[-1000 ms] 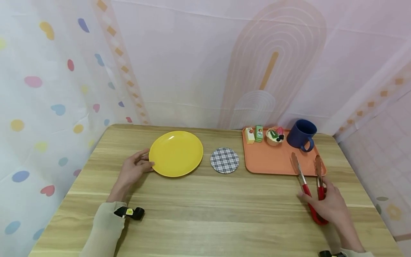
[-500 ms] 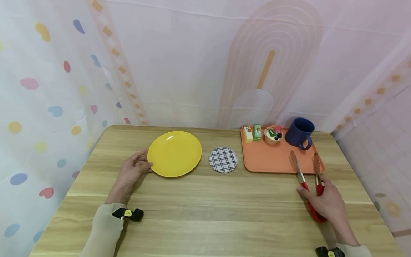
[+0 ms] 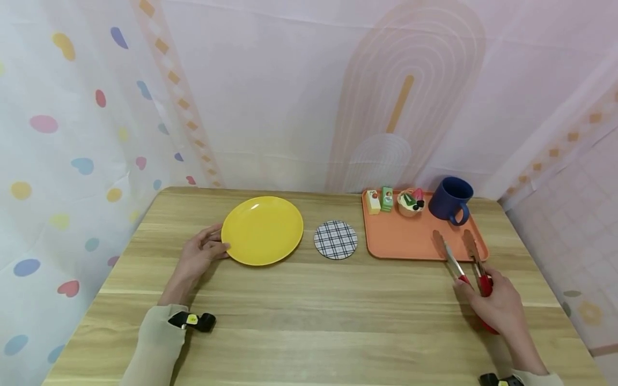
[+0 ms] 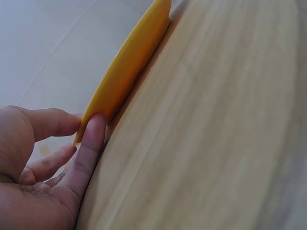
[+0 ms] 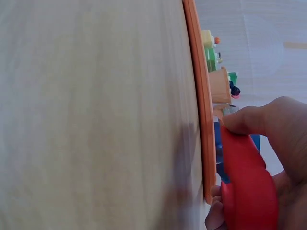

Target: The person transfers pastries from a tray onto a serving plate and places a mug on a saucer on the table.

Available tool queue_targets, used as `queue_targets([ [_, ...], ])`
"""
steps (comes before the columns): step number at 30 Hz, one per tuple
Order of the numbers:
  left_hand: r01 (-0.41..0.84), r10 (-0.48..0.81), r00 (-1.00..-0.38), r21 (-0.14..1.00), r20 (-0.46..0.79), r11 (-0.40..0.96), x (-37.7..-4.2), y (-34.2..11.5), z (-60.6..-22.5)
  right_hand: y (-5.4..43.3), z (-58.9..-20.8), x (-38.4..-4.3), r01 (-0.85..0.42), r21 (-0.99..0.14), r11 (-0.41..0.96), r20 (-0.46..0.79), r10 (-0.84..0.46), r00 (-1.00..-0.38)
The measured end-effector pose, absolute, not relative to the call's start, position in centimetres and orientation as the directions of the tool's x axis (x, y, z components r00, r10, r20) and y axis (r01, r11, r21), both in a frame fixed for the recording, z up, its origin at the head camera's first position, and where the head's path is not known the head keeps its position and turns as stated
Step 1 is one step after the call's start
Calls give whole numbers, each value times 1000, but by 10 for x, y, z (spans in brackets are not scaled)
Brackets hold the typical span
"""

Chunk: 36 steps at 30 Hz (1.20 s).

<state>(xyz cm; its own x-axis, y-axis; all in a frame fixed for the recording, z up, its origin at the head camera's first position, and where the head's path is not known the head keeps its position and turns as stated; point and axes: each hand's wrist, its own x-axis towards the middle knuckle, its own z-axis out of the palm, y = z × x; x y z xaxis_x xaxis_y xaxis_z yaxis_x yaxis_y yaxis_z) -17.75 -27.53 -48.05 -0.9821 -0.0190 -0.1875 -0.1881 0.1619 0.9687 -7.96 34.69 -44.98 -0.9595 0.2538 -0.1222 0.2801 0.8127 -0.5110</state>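
Observation:
At the back left of the table is a round yellow plate (image 3: 262,230). My left hand (image 3: 200,257) holds its left rim, thumb and fingers against the edge in the left wrist view. My right hand (image 3: 499,303) grips red-handled tongs (image 5: 247,175) between thumb and fingers, their two arms spread. The tong tips reach over the front right part of an orange tray (image 3: 401,238). On that tray stand a dark blue mug (image 3: 446,201), a toy fruit tart (image 3: 410,205), a yellow toy cake slice (image 3: 373,202) and a green one (image 3: 387,199). Nothing is between the tong tips.
A round checked coaster (image 3: 336,239) lies between the plate and the tray. The wooden table (image 3: 309,321) ends at a patterned curtain (image 3: 270,96) at the back, with more curtain on both sides.
The tongs have swung so their tips point farther left and their handle end sits farther right, the arms a little closer together. My left hand and the plate stay put.

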Motion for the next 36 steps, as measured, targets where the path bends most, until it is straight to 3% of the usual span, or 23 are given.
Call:
queue_targets([
  [12, -183, -19, -983, 968, -183, 173, -177, -274, -482, 338, -444, -77, 247, -494, 834, -2, 283, -959],
  [36, -167, -23, -986, 967, -166, 191, -176, -275, -479, 315, -429, -99, 86, -495, 865, 121, 166, -979],
])
